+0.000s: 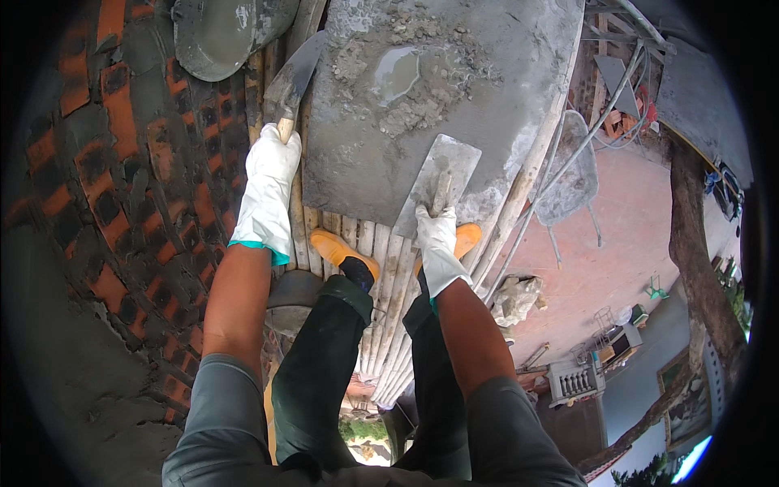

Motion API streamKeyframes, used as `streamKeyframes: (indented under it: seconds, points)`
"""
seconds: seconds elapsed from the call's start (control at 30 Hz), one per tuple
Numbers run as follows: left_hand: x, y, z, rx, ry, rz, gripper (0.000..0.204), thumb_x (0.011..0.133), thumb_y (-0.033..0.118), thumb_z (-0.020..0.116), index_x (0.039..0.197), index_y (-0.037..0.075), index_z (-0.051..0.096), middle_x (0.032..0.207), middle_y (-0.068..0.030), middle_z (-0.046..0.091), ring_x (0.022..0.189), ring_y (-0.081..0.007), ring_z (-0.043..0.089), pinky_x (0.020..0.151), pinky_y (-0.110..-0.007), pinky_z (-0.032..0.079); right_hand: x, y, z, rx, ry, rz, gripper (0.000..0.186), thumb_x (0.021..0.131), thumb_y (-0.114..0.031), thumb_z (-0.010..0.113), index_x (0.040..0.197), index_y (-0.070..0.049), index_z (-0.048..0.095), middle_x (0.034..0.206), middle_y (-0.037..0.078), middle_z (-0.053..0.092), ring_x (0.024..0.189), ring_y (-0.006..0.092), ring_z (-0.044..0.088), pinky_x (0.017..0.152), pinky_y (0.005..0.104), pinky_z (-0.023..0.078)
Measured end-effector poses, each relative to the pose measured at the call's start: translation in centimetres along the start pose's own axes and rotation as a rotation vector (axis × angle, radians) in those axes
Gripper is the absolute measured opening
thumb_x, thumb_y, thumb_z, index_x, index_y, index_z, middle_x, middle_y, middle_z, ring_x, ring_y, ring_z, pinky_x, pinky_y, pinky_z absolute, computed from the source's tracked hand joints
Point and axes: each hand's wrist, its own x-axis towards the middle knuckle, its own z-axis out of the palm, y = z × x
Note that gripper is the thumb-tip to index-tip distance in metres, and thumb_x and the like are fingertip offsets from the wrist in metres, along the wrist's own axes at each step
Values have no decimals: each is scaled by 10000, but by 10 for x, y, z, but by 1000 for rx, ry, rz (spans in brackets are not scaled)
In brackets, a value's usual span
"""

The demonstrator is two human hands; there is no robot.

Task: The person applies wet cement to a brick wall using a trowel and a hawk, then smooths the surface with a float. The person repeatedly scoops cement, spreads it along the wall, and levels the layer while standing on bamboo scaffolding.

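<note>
Both my hands wear white gloves. My left hand [271, 183] grips the wooden handle of a pointed bricklaying trowel [295, 75], its blade slanting up beside the left edge of a grey mortar board [337, 174]. In my right hand [438, 239] is the handle of a rectangular plastering trowel [457, 154]. Its flat blade lies over the near right part of the board, and part of it is hidden by the glove. Wet mortar [438, 89] is heaped toward the far middle of the board, around a small pool of water [398, 75].
My feet, in orange shoes [345, 253], stand on a platform of wooden poles [389, 288]. A brick wall [118, 109], partly smeared with mortar, rises at left. A tub of water [223, 36] sits at far left. Below right are a wheelbarrow [568, 183] and the reddish ground [617, 243].
</note>
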Motion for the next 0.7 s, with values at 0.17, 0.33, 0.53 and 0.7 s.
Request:
streamKeyframes:
  seconds: [0.17, 0.33, 0.53, 0.7]
  points:
    - [2, 50, 86, -885, -240, -295, 181, 984, 192, 689, 988, 45, 583, 677, -58, 638, 504, -152, 617, 451, -331, 484, 7, 12, -9, 115, 69, -166, 551, 988, -301, 737, 1439, -46, 546, 1150, 126, 733, 951, 279, 721, 819, 391, 567]
    - [-30, 92, 84, -105, -217, -5, 311, 968, 335, 647, 1175, 105, 674, 981, -225, 767, 1021, -442, 742, 923, -528, 582, 4, -8, -73, 647, -107, -195, 313, 1033, -125, 703, 1336, -73, 645, 1114, 27, 698, 905, 119, 642, 771, 274, 522]
    - [38, 110, 16, -142, 33, 68, 319, 966, 335, 672, 1142, 70, 690, 1037, -254, 767, 1015, -434, 744, 904, -515, 585, 46, -94, -138, 653, -123, -333, 413, 1137, -432, 523, 1216, -70, 707, 1072, 50, 701, 921, 131, 631, 815, 285, 511]
    - [74, 140, 18, -55, -165, 244, 264, 965, 286, 655, 1147, 98, 689, 1105, -201, 768, 1078, -425, 722, 943, -495, 569, 83, -152, -119, 705, -254, -402, 439, 1131, -480, 524, 1139, -80, 707, 906, 10, 676, 819, 118, 589, 764, 301, 494]
